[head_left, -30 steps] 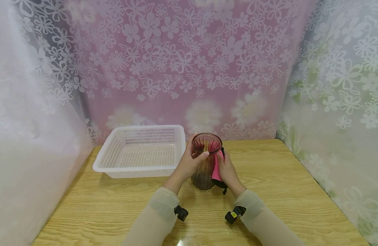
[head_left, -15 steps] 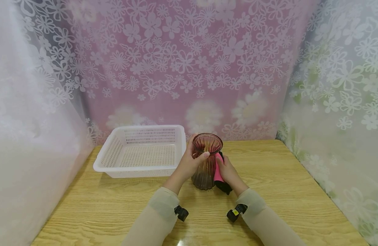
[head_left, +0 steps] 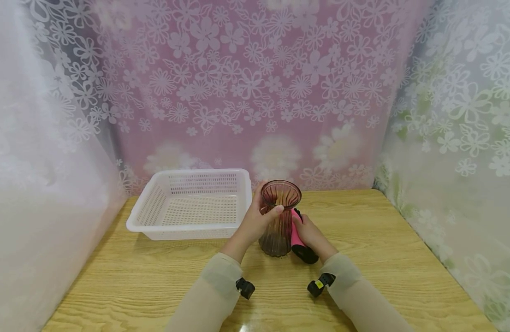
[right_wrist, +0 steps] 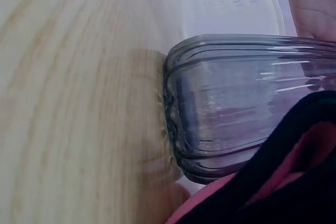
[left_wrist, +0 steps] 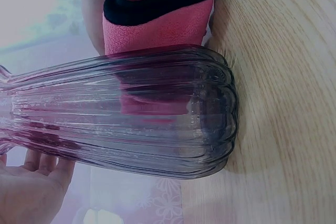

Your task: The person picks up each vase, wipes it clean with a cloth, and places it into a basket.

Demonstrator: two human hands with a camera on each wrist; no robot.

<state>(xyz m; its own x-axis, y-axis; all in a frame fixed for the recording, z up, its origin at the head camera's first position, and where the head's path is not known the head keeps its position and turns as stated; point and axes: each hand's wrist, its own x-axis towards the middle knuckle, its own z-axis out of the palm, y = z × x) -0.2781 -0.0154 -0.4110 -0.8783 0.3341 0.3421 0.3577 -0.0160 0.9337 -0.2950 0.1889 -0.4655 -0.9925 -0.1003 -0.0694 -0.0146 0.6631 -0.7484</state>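
a ribbed glass vase (head_left: 275, 240), purplish toward the rim and greyer lower down, stood upright on the wood-grain counter (head_left: 408, 281), just to the right of a white plastic basket (head_left: 184, 228). the person's left hand (head_left: 257, 219) gripped it from the left, below the flared rim, with the thumb across the near side and the other fingers round the far side. the right hand (head_left: 311, 232) held a pink and black cloth (head_left: 296, 236), its thumb on the pink part; most of the other fingers were hidden, so their exact curl could not be told. the cloth lay along the vase's right side, and in the left wrist view its pink part and folded black edge showed behind the clear glass. how firmly it met the glass could not be told.

the basket had slotted walls and a latticed bottom. light sleeves (head_left: 207, 295) covered both forearms, with a small black device (head_left: 245, 288) at each wrist. behind the counter hung a pink curtain (head_left: 238, 83) with white flowers, and paler flowered sheeting (head_left: 462, 161) rose on the right.
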